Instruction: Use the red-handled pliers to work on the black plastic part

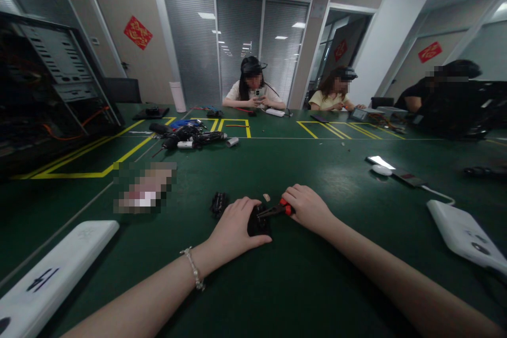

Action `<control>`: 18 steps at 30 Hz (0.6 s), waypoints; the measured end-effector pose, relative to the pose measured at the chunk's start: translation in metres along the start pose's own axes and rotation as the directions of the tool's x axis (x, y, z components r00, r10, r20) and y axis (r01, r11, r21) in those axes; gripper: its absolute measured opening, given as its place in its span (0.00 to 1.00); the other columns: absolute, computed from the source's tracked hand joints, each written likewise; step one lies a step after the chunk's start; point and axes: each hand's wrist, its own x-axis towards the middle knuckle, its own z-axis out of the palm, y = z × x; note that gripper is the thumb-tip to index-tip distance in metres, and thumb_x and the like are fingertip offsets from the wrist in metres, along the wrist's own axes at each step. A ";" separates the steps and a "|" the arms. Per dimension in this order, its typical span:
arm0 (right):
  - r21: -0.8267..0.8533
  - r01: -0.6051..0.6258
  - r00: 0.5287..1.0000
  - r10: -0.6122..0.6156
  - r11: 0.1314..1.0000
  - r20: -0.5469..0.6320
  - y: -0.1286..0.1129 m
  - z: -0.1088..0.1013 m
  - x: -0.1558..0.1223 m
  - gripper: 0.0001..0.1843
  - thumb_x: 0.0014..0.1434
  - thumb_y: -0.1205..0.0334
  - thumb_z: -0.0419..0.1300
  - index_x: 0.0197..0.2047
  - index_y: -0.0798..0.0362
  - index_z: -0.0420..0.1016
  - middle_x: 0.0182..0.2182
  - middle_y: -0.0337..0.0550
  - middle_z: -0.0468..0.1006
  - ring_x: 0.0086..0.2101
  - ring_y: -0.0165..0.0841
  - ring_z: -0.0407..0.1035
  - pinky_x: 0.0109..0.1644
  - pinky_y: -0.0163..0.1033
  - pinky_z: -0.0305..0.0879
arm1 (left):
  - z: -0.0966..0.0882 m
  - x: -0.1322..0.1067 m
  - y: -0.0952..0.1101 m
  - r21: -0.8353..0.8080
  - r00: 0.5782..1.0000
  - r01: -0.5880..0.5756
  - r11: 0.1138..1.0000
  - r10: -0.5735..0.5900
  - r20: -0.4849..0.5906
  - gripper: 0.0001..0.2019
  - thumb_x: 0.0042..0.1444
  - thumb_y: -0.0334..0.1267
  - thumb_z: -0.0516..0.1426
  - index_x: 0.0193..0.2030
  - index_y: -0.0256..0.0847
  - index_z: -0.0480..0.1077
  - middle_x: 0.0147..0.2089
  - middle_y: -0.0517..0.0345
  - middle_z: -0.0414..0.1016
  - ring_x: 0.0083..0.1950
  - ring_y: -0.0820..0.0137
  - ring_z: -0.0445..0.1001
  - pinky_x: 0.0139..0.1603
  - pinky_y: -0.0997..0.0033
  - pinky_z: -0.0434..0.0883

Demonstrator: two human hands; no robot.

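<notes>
On the green table, my left hand point(236, 222) holds a small black part point(259, 224) between thumb and fingers. My right hand point(311, 207) grips red-handled needle-nose pliers point(273, 211), whose dark jaws reach onto the black part. Whether the jaws are closed on anything is too small to tell. Just left of my left hand lies another black piece point(219, 204), partly hidden by the fingers. A small beige scrap point(266, 197) rests beyond the pliers.
White boxy devices lie at left point(71, 269) and right point(467, 235). A phone point(380, 162) with a cable lies at right. Tools and cables point(190, 134) are piled at back left, near an open computer case point(59, 74). Several people sit across the table.
</notes>
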 end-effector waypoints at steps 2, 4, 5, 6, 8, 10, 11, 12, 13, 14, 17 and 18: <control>-0.001 0.002 1.000 -0.002 1.000 -0.001 0.000 0.000 0.000 0.10 0.45 0.69 0.55 0.35 0.55 0.67 0.33 0.44 0.69 0.34 0.34 0.59 0.37 0.37 0.55 | 0.000 0.000 0.000 0.002 1.000 0.005 1.000 -0.005 0.000 0.32 0.40 0.55 0.58 0.50 0.43 0.58 0.47 0.54 0.64 0.48 0.59 0.63 0.48 0.57 0.61; -0.005 0.005 1.000 -0.005 1.000 -0.007 -0.001 0.001 0.000 0.10 0.45 0.69 0.55 0.35 0.55 0.66 0.33 0.44 0.69 0.34 0.34 0.59 0.37 0.38 0.54 | 0.000 0.000 0.000 0.000 1.000 0.010 1.000 -0.010 0.001 0.32 0.39 0.55 0.58 0.50 0.44 0.58 0.47 0.54 0.64 0.48 0.59 0.63 0.48 0.57 0.61; -0.007 0.007 1.000 -0.007 1.000 -0.012 -0.001 0.001 0.000 0.10 0.45 0.68 0.55 0.34 0.55 0.66 0.33 0.44 0.69 0.34 0.34 0.59 0.38 0.38 0.54 | 0.000 0.000 0.001 -0.003 1.000 0.011 1.000 -0.011 0.003 0.32 0.40 0.55 0.58 0.50 0.44 0.58 0.47 0.54 0.64 0.48 0.59 0.63 0.48 0.57 0.61; -0.008 0.009 1.000 -0.009 1.000 -0.015 -0.001 0.001 0.000 0.10 0.45 0.68 0.55 0.34 0.55 0.66 0.33 0.45 0.69 0.34 0.34 0.59 0.38 0.38 0.54 | 0.000 0.000 0.001 -0.006 1.000 0.011 1.000 -0.011 0.003 0.32 0.40 0.55 0.58 0.50 0.43 0.58 0.47 0.54 0.64 0.48 0.59 0.63 0.48 0.57 0.61; -0.009 0.010 1.000 -0.010 1.000 -0.019 -0.001 0.001 0.000 0.10 0.45 0.68 0.55 0.34 0.55 0.66 0.33 0.45 0.69 0.34 0.34 0.59 0.37 0.38 0.54 | -0.001 0.000 0.002 -0.010 1.000 0.010 1.000 -0.010 0.005 0.31 0.40 0.54 0.58 0.50 0.43 0.58 0.47 0.53 0.64 0.48 0.58 0.63 0.48 0.57 0.61; -0.010 0.007 1.000 -0.007 1.000 -0.015 0.000 0.000 -0.001 0.10 0.45 0.68 0.55 0.34 0.55 0.66 0.33 0.44 0.69 0.34 0.34 0.59 0.37 0.38 0.54 | -0.001 0.000 0.002 -0.010 1.000 0.011 1.000 -0.011 0.006 0.31 0.40 0.54 0.58 0.50 0.43 0.58 0.47 0.53 0.64 0.48 0.58 0.63 0.48 0.57 0.61; -0.010 0.006 1.000 -0.006 1.000 -0.013 0.000 0.000 -0.001 0.10 0.45 0.68 0.55 0.34 0.55 0.66 0.33 0.44 0.69 0.34 0.34 0.59 0.37 0.38 0.54 | -0.002 0.000 0.003 -0.010 1.000 0.013 1.000 -0.012 0.006 0.31 0.40 0.54 0.58 0.50 0.43 0.58 0.47 0.53 0.64 0.48 0.58 0.63 0.48 0.57 0.61; -0.010 0.005 1.000 -0.005 1.000 -0.012 0.000 0.000 -0.001 0.10 0.45 0.68 0.55 0.34 0.55 0.66 0.33 0.44 0.69 0.34 0.34 0.59 0.37 0.38 0.54 | -0.002 0.000 0.003 -0.010 1.000 0.013 1.000 -0.013 0.007 0.31 0.40 0.54 0.58 0.50 0.43 0.58 0.47 0.53 0.64 0.48 0.58 0.63 0.48 0.57 0.61; -0.008 0.006 1.000 -0.006 1.000 -0.014 0.001 0.000 -0.001 0.10 0.45 0.68 0.55 0.34 0.55 0.66 0.33 0.44 0.69 0.34 0.33 0.59 0.37 0.38 0.54 | -0.002 0.000 0.003 -0.010 1.000 0.014 1.000 -0.014 0.009 0.31 0.40 0.54 0.58 0.50 0.43 0.58 0.47 0.53 0.64 0.48 0.58 0.63 0.48 0.57 0.61; -0.007 0.007 1.000 -0.007 1.000 -0.015 0.001 0.000 -0.002 0.10 0.45 0.68 0.55 0.34 0.55 0.66 0.33 0.44 0.68 0.33 0.33 0.59 0.37 0.38 0.54 | -0.003 0.000 0.003 -0.011 1.000 0.014 1.000 -0.014 0.009 0.31 0.40 0.54 0.58 0.50 0.43 0.58 0.47 0.53 0.64 0.48 0.58 0.63 0.48 0.57 0.61; -0.007 0.007 1.000 -0.008 1.000 -0.021 0.001 0.001 -0.001 0.09 0.45 0.68 0.55 0.34 0.55 0.66 0.32 0.44 0.68 0.33 0.33 0.59 0.37 0.38 0.54 | -0.003 0.000 0.003 -0.013 1.000 0.016 1.000 -0.016 0.014 0.31 0.40 0.54 0.58 0.50 0.44 0.58 0.48 0.54 0.64 0.48 0.58 0.63 0.48 0.56 0.61; -0.009 0.005 1.000 -0.006 1.000 -0.021 0.000 0.001 -0.001 0.09 0.45 0.68 0.55 0.34 0.55 0.66 0.32 0.44 0.68 0.33 0.33 0.59 0.37 0.38 0.54 | -0.003 0.000 0.002 -0.013 1.000 0.018 1.000 -0.018 0.015 0.31 0.40 0.54 0.58 0.50 0.44 0.58 0.48 0.54 0.63 0.48 0.58 0.63 0.48 0.56 0.61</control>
